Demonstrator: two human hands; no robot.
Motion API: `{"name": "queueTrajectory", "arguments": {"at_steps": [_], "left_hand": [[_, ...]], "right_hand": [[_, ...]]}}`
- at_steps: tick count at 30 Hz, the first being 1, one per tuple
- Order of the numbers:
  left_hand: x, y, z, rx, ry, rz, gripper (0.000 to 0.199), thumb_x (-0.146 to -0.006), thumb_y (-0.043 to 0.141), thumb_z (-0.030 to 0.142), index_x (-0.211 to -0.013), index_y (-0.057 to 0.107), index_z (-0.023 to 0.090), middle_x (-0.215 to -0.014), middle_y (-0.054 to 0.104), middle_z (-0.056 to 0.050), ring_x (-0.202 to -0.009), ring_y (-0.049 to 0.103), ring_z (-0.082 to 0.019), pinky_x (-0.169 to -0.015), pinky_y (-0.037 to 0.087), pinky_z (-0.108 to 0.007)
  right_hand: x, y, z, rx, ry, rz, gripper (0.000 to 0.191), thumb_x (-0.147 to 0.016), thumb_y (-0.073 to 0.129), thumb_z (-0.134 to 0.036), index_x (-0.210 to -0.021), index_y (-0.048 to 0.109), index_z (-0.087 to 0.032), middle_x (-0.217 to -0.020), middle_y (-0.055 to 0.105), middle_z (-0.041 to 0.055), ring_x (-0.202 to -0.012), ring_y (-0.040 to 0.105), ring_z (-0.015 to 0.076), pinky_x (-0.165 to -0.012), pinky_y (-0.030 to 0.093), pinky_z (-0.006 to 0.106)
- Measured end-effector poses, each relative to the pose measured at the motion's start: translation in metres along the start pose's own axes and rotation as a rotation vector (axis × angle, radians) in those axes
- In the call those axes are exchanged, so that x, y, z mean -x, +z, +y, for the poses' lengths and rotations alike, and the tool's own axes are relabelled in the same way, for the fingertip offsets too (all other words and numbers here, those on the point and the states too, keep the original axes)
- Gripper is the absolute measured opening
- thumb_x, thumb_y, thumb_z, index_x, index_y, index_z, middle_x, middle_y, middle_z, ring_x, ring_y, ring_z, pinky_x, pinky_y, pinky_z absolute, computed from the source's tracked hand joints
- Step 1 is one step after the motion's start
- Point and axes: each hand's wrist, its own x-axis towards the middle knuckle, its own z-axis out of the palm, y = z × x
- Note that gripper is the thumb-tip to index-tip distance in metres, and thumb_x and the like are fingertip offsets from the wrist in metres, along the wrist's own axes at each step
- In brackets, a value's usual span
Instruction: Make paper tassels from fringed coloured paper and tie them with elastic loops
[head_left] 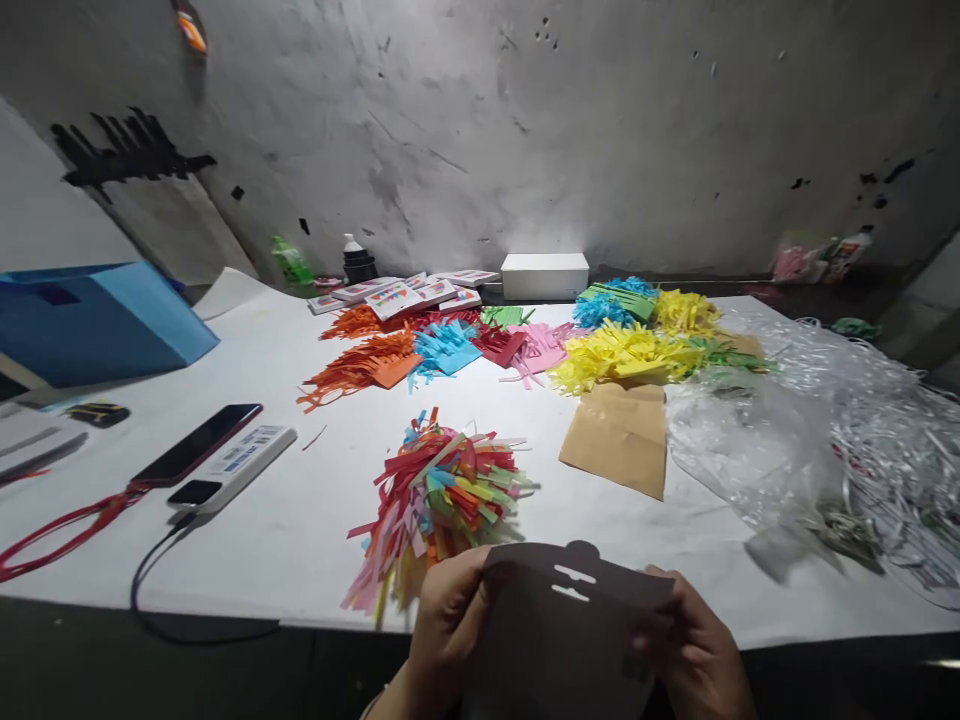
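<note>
A grey card with a rounded tab and two slits at its top is held up at the table's front edge. My left hand pinches its left side, and my right hand grips the right side. Just beyond my left hand lies a bunch of mixed-colour paper tassels in red, pink, blue, green and yellow. A brown paper piece rests on the white table farther off. The card's lower part runs out of the picture.
Single-colour fringes such as orange and yellow line the table's back, near printed packets and a white box. Plastic bags spread on the right. A phone, a power bank and a blue box are left.
</note>
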Motion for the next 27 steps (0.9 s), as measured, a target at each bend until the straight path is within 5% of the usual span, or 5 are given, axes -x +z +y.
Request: {"name": "queueTrajectory", "arguments": {"at_steps": [6,11,19,25,27], "left_hand": [[-0.023,-0.013,0.002,-0.022,0.073,-0.285,0.033,-0.103,0.046,0.033,-0.101,0.075,0.016,-0.076,0.074,-0.005,-0.066,0.068,-0.017,-0.063,0.054,-0.021],[-0.033,-0.013,0.001,0.088,0.102,-0.127,0.026,-0.1,0.053,0.024,-0.119,0.071,0.021,-0.101,0.079,-0.009,-0.081,0.074,-0.018,-0.069,0.057,-0.019],[-0.037,-0.02,0.016,0.255,0.115,-0.203,0.045,-0.1,0.048,0.048,-0.082,0.075,0.018,-0.075,0.074,-0.008,-0.067,0.068,-0.018,-0.061,0.052,-0.026],[-0.033,-0.018,0.029,0.024,0.161,-0.221,0.012,-0.095,0.055,0.021,-0.094,0.067,0.019,-0.08,0.07,-0.006,-0.072,0.063,-0.017,-0.065,0.049,-0.026],[-0.032,-0.012,0.031,-0.046,0.175,-0.235,0.013,-0.093,0.054,0.012,-0.094,0.065,0.02,-0.079,0.068,-0.004,-0.069,0.061,-0.015,-0.062,0.046,-0.024]], "right_hand": [[-0.025,-0.007,-0.014,-0.287,0.103,-0.166,0.02,-0.089,0.07,-0.042,-0.103,0.079,-0.029,-0.096,0.078,0.0052,-0.084,0.072,0.0231,-0.078,0.058,0.034],[-0.04,-0.019,-0.017,-0.238,0.063,-0.345,0.037,-0.086,0.074,-0.036,-0.123,0.071,-0.036,-0.107,0.076,0.0049,-0.097,0.07,0.0234,-0.089,0.055,0.036],[-0.056,-0.023,-0.059,0.146,-0.32,-0.582,0.025,-0.087,0.058,-0.023,-0.094,0.081,-0.028,-0.072,0.059,0.0018,-0.065,0.06,0.0154,-0.057,0.045,0.024],[-0.044,-0.025,-0.093,0.624,-0.416,-0.672,0.039,-0.083,0.061,-0.012,-0.118,0.067,-0.029,-0.135,0.057,0.0096,-0.123,0.058,0.0254,-0.099,0.05,0.037],[-0.042,-0.02,-0.097,0.751,-0.485,-0.647,0.04,-0.086,0.065,-0.017,-0.124,0.062,-0.026,-0.137,0.057,0.0119,-0.125,0.056,0.0273,-0.102,0.049,0.04]]}}
